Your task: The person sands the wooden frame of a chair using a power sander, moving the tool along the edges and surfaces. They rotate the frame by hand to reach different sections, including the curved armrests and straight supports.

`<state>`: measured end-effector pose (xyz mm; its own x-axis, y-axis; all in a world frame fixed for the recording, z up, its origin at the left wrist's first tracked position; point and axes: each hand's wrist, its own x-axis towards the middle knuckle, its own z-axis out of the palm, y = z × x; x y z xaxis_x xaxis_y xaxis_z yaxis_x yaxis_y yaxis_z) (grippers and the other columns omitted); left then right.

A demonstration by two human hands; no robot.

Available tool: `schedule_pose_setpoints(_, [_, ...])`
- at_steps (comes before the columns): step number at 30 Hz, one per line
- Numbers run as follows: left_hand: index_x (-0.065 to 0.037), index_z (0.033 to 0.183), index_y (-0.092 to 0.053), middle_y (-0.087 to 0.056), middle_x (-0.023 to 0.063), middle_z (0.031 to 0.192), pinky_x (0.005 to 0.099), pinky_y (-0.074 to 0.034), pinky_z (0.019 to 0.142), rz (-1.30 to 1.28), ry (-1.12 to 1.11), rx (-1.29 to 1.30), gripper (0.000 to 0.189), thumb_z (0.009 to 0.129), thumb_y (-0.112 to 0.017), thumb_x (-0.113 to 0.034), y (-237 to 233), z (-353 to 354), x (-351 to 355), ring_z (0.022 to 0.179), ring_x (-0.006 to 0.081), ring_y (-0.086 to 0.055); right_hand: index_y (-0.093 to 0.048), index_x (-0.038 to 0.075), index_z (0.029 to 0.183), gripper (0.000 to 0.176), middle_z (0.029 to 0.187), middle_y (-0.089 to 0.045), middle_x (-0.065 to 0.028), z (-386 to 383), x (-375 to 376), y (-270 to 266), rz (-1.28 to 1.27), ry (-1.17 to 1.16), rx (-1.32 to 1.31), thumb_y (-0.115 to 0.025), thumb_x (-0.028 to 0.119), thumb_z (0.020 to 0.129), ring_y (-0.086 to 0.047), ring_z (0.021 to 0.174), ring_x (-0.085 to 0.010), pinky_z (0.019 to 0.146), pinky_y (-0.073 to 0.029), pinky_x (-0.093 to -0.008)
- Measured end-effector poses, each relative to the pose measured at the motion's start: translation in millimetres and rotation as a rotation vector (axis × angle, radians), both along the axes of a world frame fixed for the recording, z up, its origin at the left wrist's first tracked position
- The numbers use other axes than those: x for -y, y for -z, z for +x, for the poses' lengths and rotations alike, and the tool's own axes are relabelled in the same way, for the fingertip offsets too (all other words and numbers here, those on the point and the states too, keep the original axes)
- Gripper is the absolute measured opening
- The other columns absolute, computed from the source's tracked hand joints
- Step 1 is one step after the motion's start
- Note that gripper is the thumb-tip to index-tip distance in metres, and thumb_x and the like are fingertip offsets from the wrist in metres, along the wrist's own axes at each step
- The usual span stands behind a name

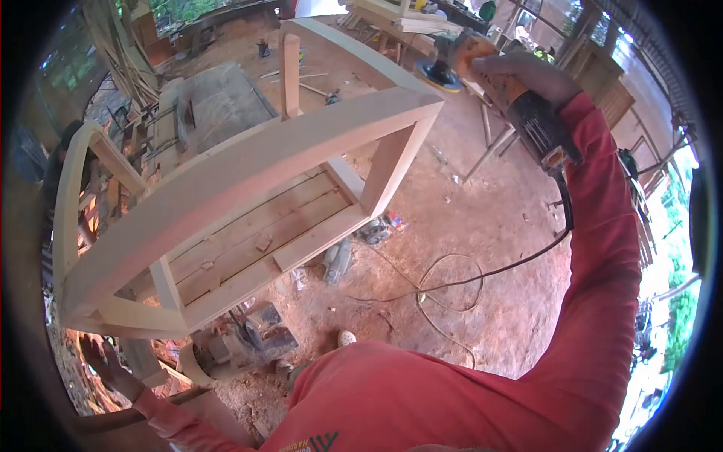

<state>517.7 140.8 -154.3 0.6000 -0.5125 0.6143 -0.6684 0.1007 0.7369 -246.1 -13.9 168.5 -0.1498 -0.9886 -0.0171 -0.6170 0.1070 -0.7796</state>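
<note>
My right hand (pixel 538 79) is wrapped round an orange and black angle sander (pixel 520 105), lifted at the upper right. Its round sanding pad (pixel 438 75) is off to the side of the wooden frame's far corner, apart from the wood. A black cord (pixel 568 203) trails from the tool's rear end. The large pale wooden frame (pixel 226 169), with a curved top rail and slatted bottom, stands across the middle. At the lower left, just below the frame's near corner, my left hand (pixel 113 371) holds nothing, its fingers apart.
A looped cable (pixel 452 282) lies on the dusty floor. Another power tool (pixel 374 230) sits below the frame, with a dusty machine (pixel 245 335) nearer me. Behind stand a sheet-covered stack (pixel 226 98), leaning wood strips (pixel 124 53) and a workbench (pixel 384 26).
</note>
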Motion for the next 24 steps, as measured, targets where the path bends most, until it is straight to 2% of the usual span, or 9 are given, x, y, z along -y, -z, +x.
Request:
schedule_pose_setpoints(3, [-0.001,0.155,-0.041,-0.049,0.0140,0.153,0.0430,-0.038,0.116,0.081,0.319,-0.213,0.074,0.097,-0.071,-0.036,24,30,21,0.137,0.0270,-0.050,-0.068,0.000,0.099,0.046,0.073,-0.065,-0.0075,3,-1,5,0.076,0.024,0.020,-0.074,0.045,0.092,-0.064,0.053,-0.0154,0.048,-0.055,-0.0287])
schedule_pose_setpoints(5, [0.000,0.154,-0.039,-0.052,0.0144,0.148,0.0413,-0.040,0.113,0.088,0.392,-0.256,0.077,0.093,-0.072,-0.032,28,37,32,0.135,0.0257,-0.050,-0.068,-0.001,0.099,0.044,0.074,-0.066,-0.0076,6,2,8,0.109,-0.022,-0.004,-0.073,0.043,0.093,-0.064,0.053,-0.0154,0.047,-0.054,-0.0289])
schedule_pose_setpoints(7, [0.001,0.153,-0.040,-0.055,0.0134,0.143,0.0396,-0.044,0.109,0.053,0.439,-0.307,0.075,0.092,-0.072,-0.030,46,55,44,0.130,0.0241,-0.053,-0.069,0.000,0.100,0.041,0.075,-0.066,-0.0075,9,6,6,0.141,-0.053,-0.013,-0.072,0.041,0.094,-0.063,0.053,-0.0150,0.046,-0.053,-0.0290])
schedule_pose_setpoints(10, [0.001,0.150,-0.043,-0.058,0.0109,0.135,0.0368,-0.050,0.099,0.005,0.630,-0.499,0.075,0.090,-0.073,-0.030,86,95,55,0.118,0.0225,-0.059,-0.070,0.001,0.103,0.037,0.078,-0.067,-0.0068,14,11,7,0.141,-0.120,0.006,-0.070,0.038,0.096,-0.063,0.056,-0.0133,0.048,-0.051,-0.0283])
schedule_pose_setpoints(11, [0.001,0.148,-0.045,-0.060,0.0101,0.130,0.0352,-0.052,0.095,-0.140,0.872,-0.569,0.072,0.089,-0.073,-0.028,63,48,54,0.113,0.0208,-0.061,-0.068,0.001,0.104,0.036,0.078,-0.067,-0.0067,19,16,9,0.122,-0.162,0.012,-0.070,0.036,0.096,-0.063,0.055,-0.0137,0.047,-0.051,-0.0286])
schedule_pose_setpoints(16, [0.000,0.139,-0.054,-0.065,0.0066,0.124,0.0341,-0.053,0.096,0.086,0.445,-0.433,0.067,0.082,-0.082,-0.020,40,13,50,0.109,0.0193,-0.062,-0.062,0.004,0.113,0.029,0.077,-0.065,-0.0063,58,12,22,0.134,-0.156,0.083,-0.067,0.028,0.097,-0.063,0.053,-0.0156,0.044,-0.052,-0.0302])
schedule_pose_setpoints(19, [0.001,0.136,-0.056,-0.066,0.0069,0.121,0.0333,-0.053,0.095,-0.041,0.554,-0.529,0.065,0.078,-0.085,-0.011,-3,-26,51,0.110,0.0181,-0.063,-0.059,0.004,0.116,0.029,0.076,-0.064,-0.0064,126,-2,20,0.162,-0.228,0.123,-0.066,0.025,0.097,-0.063,0.052,-0.0164,0.044,-0.052,-0.0303])
schedule_pose_setpoints(22, [0.001,0.135,-0.056,-0.067,0.0076,0.120,0.0326,-0.054,0.094,-0.011,0.673,-0.483,0.069,0.075,-0.088,-0.007,-7,-25,57,0.111,0.0166,-0.063,-0.059,0.002,0.115,0.032,0.074,-0.063,-0.0067,204,-33,16,0.165,-0.319,0.156,-0.068,0.025,0.095,-0.062,0.052,-0.0164,0.045,-0.053,-0.0292])
schedule_pose_setpoints(24, [0.000,0.134,-0.055,-0.066,0.0077,0.121,0.0329,-0.055,0.094,-0.029,0.646,-0.494,0.072,0.072,-0.091,-0.007,-4,-25,59,0.113,0.0164,-0.063,-0.059,0.000,0.116,0.034,0.074,-0.063,-0.0067,252,-40,17,0.158,-0.382,0.182,-0.069,0.025,0.093,-0.061,0.051,-0.0163,0.045,-0.052,-0.0294])
